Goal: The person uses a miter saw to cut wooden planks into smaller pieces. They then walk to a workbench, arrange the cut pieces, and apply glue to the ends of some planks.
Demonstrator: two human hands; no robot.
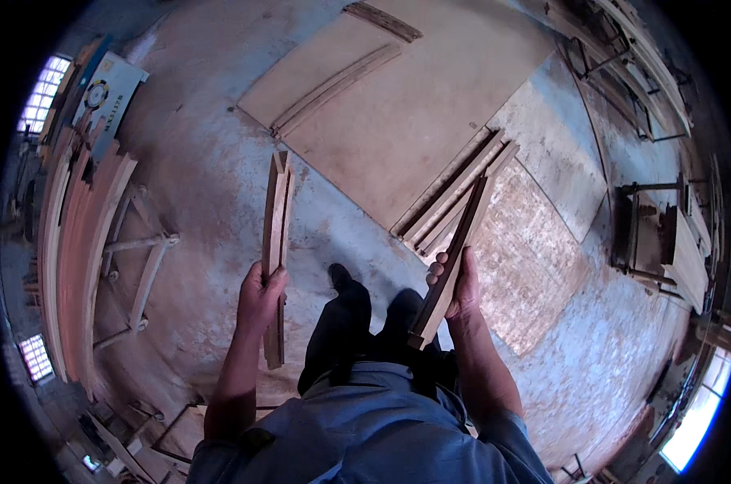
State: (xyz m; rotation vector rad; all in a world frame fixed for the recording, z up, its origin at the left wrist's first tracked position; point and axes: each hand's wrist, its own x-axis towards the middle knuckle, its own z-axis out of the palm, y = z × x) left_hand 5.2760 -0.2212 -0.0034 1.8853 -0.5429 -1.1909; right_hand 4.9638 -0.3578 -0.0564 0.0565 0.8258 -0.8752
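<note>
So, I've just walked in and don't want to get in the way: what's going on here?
A person in a blue-grey shirt is holding two long, narrow brown wooden pieces, one per hand. The left hand grips the left brown wooden piece; the right hand grips the right brown wooden piece, which is tilted. Ahead, a large flat tan sheet lies on the floor, with long brown wooden strips by its right edge.

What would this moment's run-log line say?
left hand: holds wooden strip | right hand: holds second strip | floor: large flat sheet
</note>
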